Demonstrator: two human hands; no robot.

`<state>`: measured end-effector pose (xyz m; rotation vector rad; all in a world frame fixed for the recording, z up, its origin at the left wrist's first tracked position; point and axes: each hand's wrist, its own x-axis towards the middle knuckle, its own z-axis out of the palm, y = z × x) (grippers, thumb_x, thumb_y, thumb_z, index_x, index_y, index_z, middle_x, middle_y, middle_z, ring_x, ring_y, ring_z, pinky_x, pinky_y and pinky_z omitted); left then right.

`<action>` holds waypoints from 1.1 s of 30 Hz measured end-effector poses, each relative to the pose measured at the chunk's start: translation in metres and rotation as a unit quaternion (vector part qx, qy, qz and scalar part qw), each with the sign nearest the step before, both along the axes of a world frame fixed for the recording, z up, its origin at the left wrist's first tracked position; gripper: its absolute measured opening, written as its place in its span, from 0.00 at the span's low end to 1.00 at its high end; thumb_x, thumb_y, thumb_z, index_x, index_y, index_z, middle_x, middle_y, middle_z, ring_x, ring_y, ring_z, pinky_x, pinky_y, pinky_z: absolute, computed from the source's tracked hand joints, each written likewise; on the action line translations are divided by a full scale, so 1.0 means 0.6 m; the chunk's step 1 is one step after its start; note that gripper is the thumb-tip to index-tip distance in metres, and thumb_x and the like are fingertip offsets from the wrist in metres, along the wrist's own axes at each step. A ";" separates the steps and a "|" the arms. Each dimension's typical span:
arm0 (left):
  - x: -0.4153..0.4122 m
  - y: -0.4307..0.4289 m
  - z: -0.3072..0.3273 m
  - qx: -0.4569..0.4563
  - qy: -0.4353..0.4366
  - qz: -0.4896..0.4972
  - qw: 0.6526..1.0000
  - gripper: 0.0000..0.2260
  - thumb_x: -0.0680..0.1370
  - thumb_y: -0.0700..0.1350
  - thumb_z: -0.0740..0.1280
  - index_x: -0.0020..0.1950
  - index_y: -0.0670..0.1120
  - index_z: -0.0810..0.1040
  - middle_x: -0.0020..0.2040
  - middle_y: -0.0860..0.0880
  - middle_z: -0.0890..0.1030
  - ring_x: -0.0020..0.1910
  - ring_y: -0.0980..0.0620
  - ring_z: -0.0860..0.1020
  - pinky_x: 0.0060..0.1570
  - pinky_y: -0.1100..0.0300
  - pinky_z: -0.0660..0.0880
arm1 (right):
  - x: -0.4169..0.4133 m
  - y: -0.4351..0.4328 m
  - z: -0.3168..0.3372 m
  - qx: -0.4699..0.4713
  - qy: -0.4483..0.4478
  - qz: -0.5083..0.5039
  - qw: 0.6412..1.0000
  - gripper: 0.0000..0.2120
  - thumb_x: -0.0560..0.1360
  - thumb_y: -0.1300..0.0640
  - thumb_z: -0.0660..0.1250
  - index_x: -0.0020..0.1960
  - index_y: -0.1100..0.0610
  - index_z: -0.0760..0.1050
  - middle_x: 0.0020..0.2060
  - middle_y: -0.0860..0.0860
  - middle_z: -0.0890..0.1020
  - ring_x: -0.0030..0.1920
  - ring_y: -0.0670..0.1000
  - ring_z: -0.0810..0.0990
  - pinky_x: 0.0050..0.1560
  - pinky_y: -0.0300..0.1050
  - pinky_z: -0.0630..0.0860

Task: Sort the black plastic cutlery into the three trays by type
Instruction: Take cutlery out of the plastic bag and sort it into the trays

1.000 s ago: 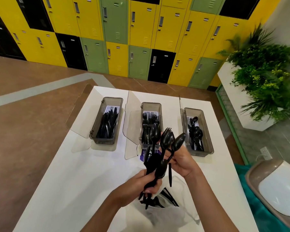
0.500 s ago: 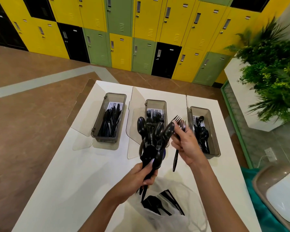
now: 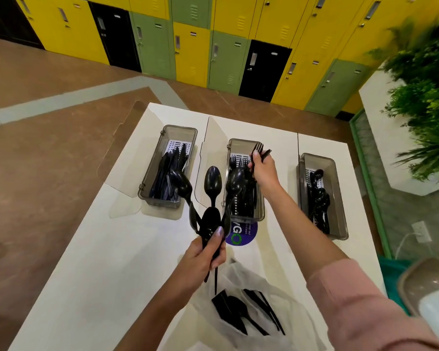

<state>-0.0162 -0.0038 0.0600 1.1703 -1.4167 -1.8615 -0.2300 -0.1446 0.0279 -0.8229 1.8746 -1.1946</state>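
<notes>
Spoons (image 3: 212, 178) fan upward out of the left hand (image 3: 203, 257), whose fingers are curled tight round the gathered handles, with the thumb laid flat up the front of the bundle. The bowls spread well above the knuckles, one upright and others leaning to either side, while a few handle ends poke out below the fist toward the plastic bag (image 3: 264, 285). The right hand (image 3: 264, 173) reaches forward over the middle tray (image 3: 238, 141), pinching a couple of forks (image 3: 259, 148) near their necks. The tines stick up past the fingertips, and the handles are lost against the dark forks already lying in that tray. The left tray (image 3: 180, 128) holds knives (image 3: 166, 173), and the right tray (image 3: 337, 196) holds more spoons. All three trays stand in a row across the far half of the white table (image 3: 99, 262) with their clear lids swung open. Loose cutlery (image 3: 241, 310) lies inside the bag at the near edge, just below the left hand. A round purple sticker (image 3: 246, 234) shows on the table just in front of the middle tray.
</notes>
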 end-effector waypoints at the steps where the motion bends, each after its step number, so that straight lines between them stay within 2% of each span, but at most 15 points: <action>1: 0.001 -0.001 0.001 0.000 0.001 0.002 1.000 0.22 0.79 0.60 0.55 0.35 0.44 0.65 0.26 0.52 0.63 0.33 0.50 0.62 0.43 0.54 0.61 | 0.003 -0.007 -0.012 0.014 0.010 0.008 1.000 0.13 0.83 0.52 0.53 0.60 0.58 0.71 0.38 0.47 0.75 0.38 0.45 0.74 0.45 0.42 0.69; 4: 0.002 -0.003 0.009 0.002 0.008 0.009 1.000 0.21 0.79 0.60 0.55 0.36 0.44 0.68 0.26 0.52 0.64 0.35 0.47 0.62 0.45 0.52 0.62 | 0.011 -0.010 -0.050 0.083 0.038 0.053 0.994 0.16 0.82 0.53 0.54 0.66 0.59 0.66 0.52 0.49 0.76 0.52 0.48 0.75 0.56 0.42 0.68; 6: 0.001 -0.005 0.013 0.007 0.013 0.011 1.000 0.21 0.79 0.61 0.55 0.36 0.46 0.69 0.26 0.52 0.65 0.34 0.47 0.63 0.45 0.53 0.63 | 0.010 -0.006 -0.078 0.124 0.065 0.083 0.987 0.17 0.80 0.51 0.59 0.65 0.59 0.69 0.57 0.52 0.78 0.57 0.53 0.77 0.62 0.48 0.72; 7: 0.001 -0.005 0.015 0.011 0.017 0.011 1.000 0.21 0.78 0.60 0.55 0.37 0.45 0.69 0.26 0.52 0.65 0.33 0.48 0.63 0.45 0.54 0.63 | 0.009 -0.004 -0.087 0.129 0.076 0.089 0.985 0.17 0.78 0.51 0.61 0.63 0.59 0.71 0.55 0.52 0.79 0.56 0.54 0.78 0.62 0.51 0.74; 9: -0.001 -0.005 0.016 0.016 0.024 0.008 1.000 0.19 0.76 0.59 0.55 0.38 0.44 0.68 0.25 0.52 0.65 0.31 0.52 0.64 0.43 0.58 0.63 | 0.008 0.006 -0.085 0.121 0.090 0.084 0.985 0.17 0.78 0.54 0.63 0.65 0.60 0.71 0.56 0.52 0.77 0.56 0.52 0.77 0.62 0.47 0.72; 11: -0.004 -0.002 0.016 0.015 0.027 0.000 1.000 0.18 0.75 0.58 0.55 0.37 0.44 0.67 0.25 0.53 0.65 0.32 0.52 0.64 0.41 0.61 0.63 | 0.005 0.022 -0.068 0.107 0.110 0.072 0.986 0.22 0.79 0.55 0.62 0.71 0.60 0.65 0.65 0.55 0.72 0.65 0.53 0.73 0.64 0.46 0.70; 13: -0.006 0.004 0.016 0.014 0.024 -0.006 1.000 0.18 0.74 0.58 0.55 0.37 0.44 0.67 0.25 0.53 0.65 0.34 0.51 0.64 0.41 0.64 0.64 | 0.004 0.048 -0.035 0.073 0.094 0.060 0.991 0.22 0.81 0.53 0.60 0.73 0.58 0.63 0.68 0.54 0.71 0.68 0.53 0.71 0.67 0.47 0.69; 14: -0.007 0.006 0.015 0.014 0.025 -0.009 1.000 0.18 0.74 0.58 0.55 0.38 0.44 0.67 0.25 0.53 0.65 0.33 0.51 0.65 0.41 0.66 0.65 | 0.007 0.061 -0.017 0.052 0.065 0.063 0.995 0.21 0.81 0.51 0.58 0.72 0.57 0.65 0.66 0.53 0.73 0.66 0.53 0.73 0.66 0.47 0.72; 16: -0.009 0.012 0.017 0.013 0.031 -0.019 0.999 0.18 0.75 0.59 0.55 0.38 0.44 0.68 0.25 0.53 0.65 0.32 0.53 0.65 0.40 0.68 0.66 | 0.022 0.102 0.030 0.012 -0.035 0.082 0.996 0.21 0.81 0.45 0.56 0.67 0.57 0.71 0.60 0.55 0.79 0.61 0.54 0.78 0.56 0.44 0.78; 18: -0.010 0.016 0.020 0.010 0.032 -0.030 0.999 0.18 0.75 0.59 0.55 0.38 0.45 0.68 0.25 0.53 0.65 0.33 0.52 0.65 0.42 0.65 0.66 | 0.043 0.149 0.075 -0.025 -0.118 0.131 0.984 0.28 0.77 0.38 0.54 0.64 0.56 0.75 0.55 0.57 0.82 0.55 0.55 0.82 0.50 0.42 0.81; 21: -0.011 0.027 0.026 0.009 0.036 -0.047 0.998 0.17 0.76 0.58 0.56 0.39 0.44 0.68 0.25 0.53 0.65 0.33 0.51 0.63 0.46 0.57 0.64 | 0.072 0.213 0.115 -0.045 -0.162 0.194 0.967 0.31 0.74 0.35 0.53 0.62 0.56 0.75 0.51 0.56 0.84 0.54 0.54 0.83 0.56 0.45 0.79; 25: -0.012 0.045 0.034 0.004 0.033 -0.085 0.996 0.19 0.76 0.59 0.56 0.40 0.43 0.69 0.25 0.54 0.66 0.31 0.53 0.63 0.43 0.56 0.62 | 0.089 0.253 0.131 -0.058 -0.152 0.225 0.961 0.29 0.76 0.37 0.55 0.61 0.58 0.76 0.54 0.54 0.83 0.56 0.53 0.82 0.61 0.47 0.77; 28: -0.013 0.059 0.038 0.000 0.028 -0.117 0.993 0.19 0.77 0.59 0.56 0.41 0.43 0.69 0.26 0.54 0.66 0.31 0.53 0.64 0.47 0.53 0.64 | 0.088 0.264 0.138 -0.081 -0.168 0.198 0.962 0.19 0.80 0.47 0.59 0.59 0.61 0.76 0.52 0.56 0.84 0.50 0.53 0.82 0.63 0.55 0.75; 30: -0.012 0.068 0.040 0.000 0.021 -0.129 0.991 0.19 0.77 0.59 0.56 0.42 0.43 0.69 0.26 0.54 0.66 0.30 0.55 0.64 0.50 0.52 0.66 | 0.083 0.269 0.148 -0.109 -0.161 0.167 0.967 0.12 0.81 0.53 0.58 0.56 0.61 0.74 0.49 0.56 0.85 0.47 0.52 0.83 0.55 0.51 0.78; 33: -0.010 0.078 0.043 -0.002 0.021 -0.138 0.990 0.18 0.77 0.59 0.56 0.43 0.43 0.69 0.26 0.54 0.66 0.29 0.56 0.64 0.51 0.51 0.66 | 0.075 0.274 0.170 -0.166 -0.209 0.101 0.958 0.08 0.82 0.57 0.55 0.52 0.60 0.71 0.43 0.56 0.85 0.41 0.52 0.85 0.41 0.44 0.81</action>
